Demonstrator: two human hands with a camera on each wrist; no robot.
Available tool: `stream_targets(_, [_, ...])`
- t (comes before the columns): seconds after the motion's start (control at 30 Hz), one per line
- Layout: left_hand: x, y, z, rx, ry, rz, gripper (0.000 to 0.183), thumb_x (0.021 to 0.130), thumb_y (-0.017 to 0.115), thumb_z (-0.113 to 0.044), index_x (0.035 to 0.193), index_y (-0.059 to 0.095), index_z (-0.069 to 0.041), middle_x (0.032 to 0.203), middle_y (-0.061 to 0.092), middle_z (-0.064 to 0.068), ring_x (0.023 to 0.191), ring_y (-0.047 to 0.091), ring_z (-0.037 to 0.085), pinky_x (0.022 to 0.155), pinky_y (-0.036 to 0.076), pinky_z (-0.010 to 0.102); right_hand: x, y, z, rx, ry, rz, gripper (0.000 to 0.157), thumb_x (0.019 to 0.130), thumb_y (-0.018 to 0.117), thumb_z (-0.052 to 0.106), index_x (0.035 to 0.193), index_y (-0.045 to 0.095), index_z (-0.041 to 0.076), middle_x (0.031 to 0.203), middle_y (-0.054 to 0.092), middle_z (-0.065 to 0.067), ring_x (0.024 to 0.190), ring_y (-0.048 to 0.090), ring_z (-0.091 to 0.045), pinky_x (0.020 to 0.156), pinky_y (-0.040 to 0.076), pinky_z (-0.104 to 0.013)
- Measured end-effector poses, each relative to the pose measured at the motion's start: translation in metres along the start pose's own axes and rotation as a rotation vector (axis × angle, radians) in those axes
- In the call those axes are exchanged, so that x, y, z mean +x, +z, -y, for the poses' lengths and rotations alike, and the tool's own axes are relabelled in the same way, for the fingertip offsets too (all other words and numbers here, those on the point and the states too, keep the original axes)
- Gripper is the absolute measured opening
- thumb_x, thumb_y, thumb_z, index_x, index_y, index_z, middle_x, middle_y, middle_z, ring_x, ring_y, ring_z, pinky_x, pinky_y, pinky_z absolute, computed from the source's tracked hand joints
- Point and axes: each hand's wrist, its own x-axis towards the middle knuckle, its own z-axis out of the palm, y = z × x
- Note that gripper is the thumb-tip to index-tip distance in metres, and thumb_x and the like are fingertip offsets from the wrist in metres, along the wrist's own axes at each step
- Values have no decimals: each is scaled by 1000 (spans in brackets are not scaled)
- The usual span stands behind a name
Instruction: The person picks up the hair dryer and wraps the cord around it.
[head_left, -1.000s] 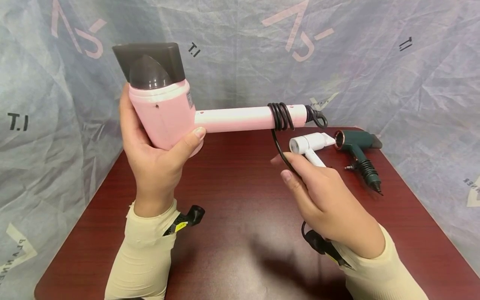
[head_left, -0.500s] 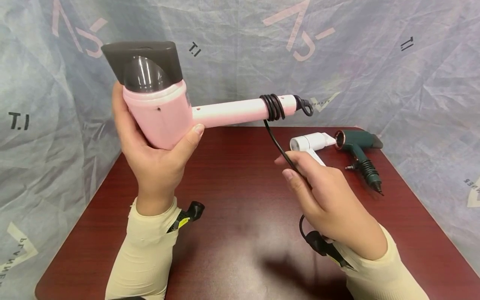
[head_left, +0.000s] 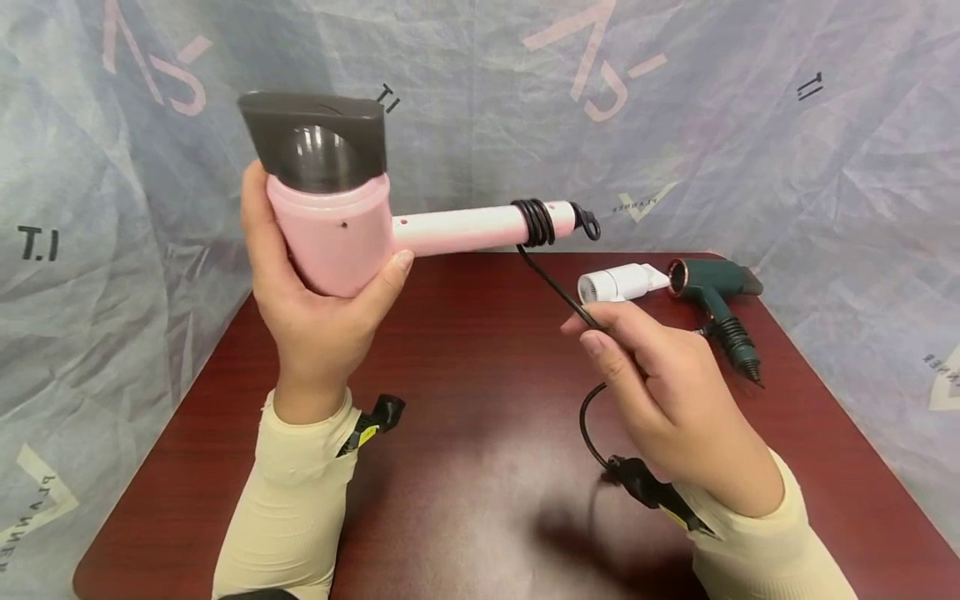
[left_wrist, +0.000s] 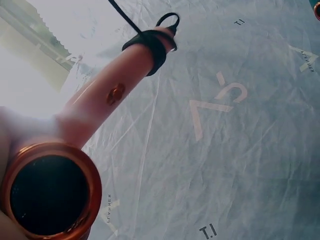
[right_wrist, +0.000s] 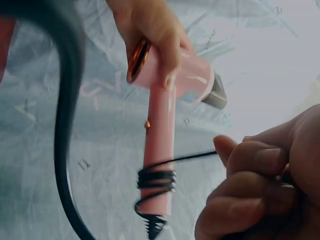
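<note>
My left hand [head_left: 315, 333] grips the barrel of a pink hair dryer [head_left: 333, 242] from below, its thumb near the handle joint. A dark translucent nozzle [head_left: 318, 142] points up, and the handle reaches rightward. Near the handle's end, black cord [head_left: 537, 222] is wound in several turns. From these turns a stretch of cord slants down to my right hand [head_left: 682, 408], which pinches it between thumb and fingers. The right wrist view shows the curled fingers [right_wrist: 245, 200] and the taut cord. A copper-coloured ring [left_wrist: 95, 192] rims the dryer's back end in the left wrist view.
Toward the back right of the dark red table [head_left: 450, 417] lie a white hair dryer [head_left: 618, 284] and a dark green hair dryer [head_left: 708, 279] with its cord wound round the handle. My right hand hides part of the white one. Printed grey cloth [head_left: 480, 125] hangs around the table.
The dryer swings left, then back right, and its handle end now sits farther left. My right hand has shifted slightly right, still pinching the cord. More cord loops below that hand.
</note>
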Motion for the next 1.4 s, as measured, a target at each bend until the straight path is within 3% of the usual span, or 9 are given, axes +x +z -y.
stream_targets(0.13, [-1,-1,-4,65,20,102,90,67,86,-9,143,43,16,138,58,17,125,55,32,112,41,46,4,-2,-5,-4,-66,-99,20,105,57,14,109,73,4,93,73,2,69,49,3,69,41,-14])
stream_targets(0.27, [-1,0,-9,38,19,198,86,68,86,-5,141,45,16,136,59,21,120,56,33,108,43,45,7,-5,-9,20,-86,-239,24,105,59,18,102,76,0,81,71,0,69,52,1,68,41,-12])
stream_targets(0.4, [-2,-1,-13,-3,3,285,86,67,85,0,141,44,16,133,59,24,115,58,33,104,46,42,7,-7,-13,19,-93,-348,23,102,64,14,96,76,-4,68,59,0,60,40,0,61,32,-13])
stream_targets(0.63, [-3,-2,-20,-28,3,380,87,64,85,1,139,44,16,129,59,29,111,60,32,99,48,39,7,-9,-20,82,-93,-458,19,97,67,6,91,75,-9,69,64,-7,59,39,-2,61,31,-12])
stream_targets(1.13, [-12,-4,-18,-112,7,430,88,61,85,-2,138,47,13,119,67,22,104,64,30,93,51,39,9,-11,-21,139,-100,-435,18,97,67,5,91,74,-11,66,57,-4,57,33,-1,60,26,-13])
stream_targets(1.4, [-13,-5,-20,-204,30,403,89,58,83,-2,135,44,19,121,65,25,105,62,37,96,50,44,11,-10,-17,204,-95,-379,16,96,68,3,89,72,-11,61,46,2,57,30,-2,58,24,-15])
